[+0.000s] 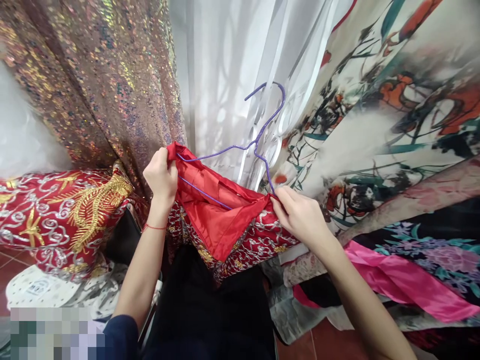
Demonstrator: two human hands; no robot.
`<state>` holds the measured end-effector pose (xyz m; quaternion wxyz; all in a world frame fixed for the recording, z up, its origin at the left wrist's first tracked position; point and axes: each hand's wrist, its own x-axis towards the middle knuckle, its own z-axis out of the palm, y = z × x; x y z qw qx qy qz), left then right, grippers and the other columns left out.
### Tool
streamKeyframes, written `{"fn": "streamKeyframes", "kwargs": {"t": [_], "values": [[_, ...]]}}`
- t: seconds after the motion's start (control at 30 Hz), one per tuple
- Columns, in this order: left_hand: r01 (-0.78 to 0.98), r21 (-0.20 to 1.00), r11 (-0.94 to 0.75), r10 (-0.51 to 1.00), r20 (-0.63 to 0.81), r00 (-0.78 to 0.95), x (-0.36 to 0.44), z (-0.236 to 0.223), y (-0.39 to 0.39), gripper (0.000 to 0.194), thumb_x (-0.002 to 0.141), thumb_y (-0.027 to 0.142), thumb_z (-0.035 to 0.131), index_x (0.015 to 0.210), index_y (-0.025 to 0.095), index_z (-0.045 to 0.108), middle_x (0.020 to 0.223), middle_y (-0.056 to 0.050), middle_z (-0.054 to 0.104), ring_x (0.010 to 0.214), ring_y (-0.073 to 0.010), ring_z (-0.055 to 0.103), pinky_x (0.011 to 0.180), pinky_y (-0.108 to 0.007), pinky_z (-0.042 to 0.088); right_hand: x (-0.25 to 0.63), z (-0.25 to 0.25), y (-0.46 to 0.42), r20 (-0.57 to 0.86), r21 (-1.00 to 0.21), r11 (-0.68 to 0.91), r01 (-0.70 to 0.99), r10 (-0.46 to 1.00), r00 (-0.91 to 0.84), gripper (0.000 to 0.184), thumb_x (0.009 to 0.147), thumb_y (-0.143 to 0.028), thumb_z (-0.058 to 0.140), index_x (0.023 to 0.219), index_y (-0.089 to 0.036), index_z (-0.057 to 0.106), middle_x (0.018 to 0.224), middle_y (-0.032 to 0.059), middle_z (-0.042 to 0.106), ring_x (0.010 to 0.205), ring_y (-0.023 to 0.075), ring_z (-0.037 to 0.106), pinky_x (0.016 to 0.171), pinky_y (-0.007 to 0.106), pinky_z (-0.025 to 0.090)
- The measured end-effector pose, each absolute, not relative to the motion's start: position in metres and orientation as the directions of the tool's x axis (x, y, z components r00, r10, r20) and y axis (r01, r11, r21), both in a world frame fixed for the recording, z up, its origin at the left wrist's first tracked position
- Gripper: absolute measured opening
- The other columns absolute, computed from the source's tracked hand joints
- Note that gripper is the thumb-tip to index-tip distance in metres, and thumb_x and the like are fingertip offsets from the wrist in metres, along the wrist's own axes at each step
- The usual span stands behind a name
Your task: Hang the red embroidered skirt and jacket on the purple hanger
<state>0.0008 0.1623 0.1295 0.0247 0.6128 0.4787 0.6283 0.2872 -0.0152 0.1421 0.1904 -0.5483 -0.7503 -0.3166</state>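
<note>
A red embroidered garment (262, 235) with a plain red lining lies across my lap, its neck opening spread. Inside that opening sits a purple wire hanger (244, 147), its hook pointing up and away from me. My left hand (162, 172) is closed on the garment's left upper edge, by the hanger's left arm. At the other side my right hand (296, 210) pinches the right edge of the opening, where the hanger's right arm comes down. Part of the hanger is hidden under the fabric.
A sequinned curtain-like cloth (123, 75) hangs at the left, beside white sheer fabric (221, 65). Floral printed cloth (375, 125) hangs at the right. More red and gold embroidered fabric (56, 220) lies left. A pink satin strip (412, 285) lies right.
</note>
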Motion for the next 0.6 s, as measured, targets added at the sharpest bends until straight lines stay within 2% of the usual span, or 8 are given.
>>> {"fn": "streamKeyframes", "kwargs": {"t": [0.13, 0.33, 0.47, 0.6], "values": [[0.552, 0.616, -0.562, 0.614, 0.758, -0.221, 0.012, 0.139, 0.146, 0.024, 0.075, 0.002, 0.054, 0.067, 0.021, 0.04, 0.068, 0.002, 0.042, 0.078, -0.0192, 0.057, 0.089, -0.034, 0.044, 0.283, 0.144, -0.018, 0.638, 0.239, 0.235, 0.942, 0.693, -0.335, 0.021, 0.102, -0.023, 0.041, 0.083, -0.021, 0.05, 0.072, 0.0013, 0.056, 0.059, 0.0141, 0.051, 0.056, 0.026, 0.033], [0.528, 0.649, -0.547, 0.621, 0.738, -0.265, 0.019, 0.136, 0.128, 0.02, 0.073, 0.001, 0.056, 0.069, 0.02, 0.048, 0.072, 0.001, 0.045, 0.088, -0.0217, 0.06, 0.097, -0.037, 0.044, 0.281, 0.144, -0.018, 0.613, 0.018, 0.359, 0.933, 0.733, -0.294, 0.02, 0.101, -0.022, 0.043, 0.08, -0.024, 0.042, 0.07, -0.001, 0.05, 0.058, 0.0136, 0.048, 0.058, 0.025, 0.036], [0.548, 0.612, -0.571, 0.613, 0.761, -0.212, 0.015, 0.134, 0.134, 0.018, 0.073, 0.004, 0.058, 0.071, 0.019, 0.049, 0.068, 0.002, 0.044, 0.075, -0.0185, 0.057, 0.086, -0.033, 0.046, 0.285, 0.142, -0.017, 0.647, -0.069, 0.392, 0.917, 0.717, -0.258, 0.019, 0.101, -0.023, 0.044, 0.081, -0.023, 0.042, 0.07, -0.0017, 0.048, 0.059, 0.0132, 0.049, 0.059, 0.025, 0.038], [0.545, 0.584, -0.602, 0.509, 0.806, -0.302, 0.01, 0.138, 0.142, 0.014, 0.08, 0.01, 0.055, 0.071, 0.019, 0.049, 0.063, 0.004, 0.038, 0.062, -0.0132, 0.046, 0.073, -0.029, 0.044, 0.29, 0.146, -0.019, 0.667, -0.107, 0.394, 0.913, 0.709, -0.228, 0.018, 0.099, -0.026, 0.048, 0.082, -0.023, 0.047, 0.071, -0.0007, 0.05, 0.063, 0.0143, 0.051, 0.06, 0.027, 0.037]]}}
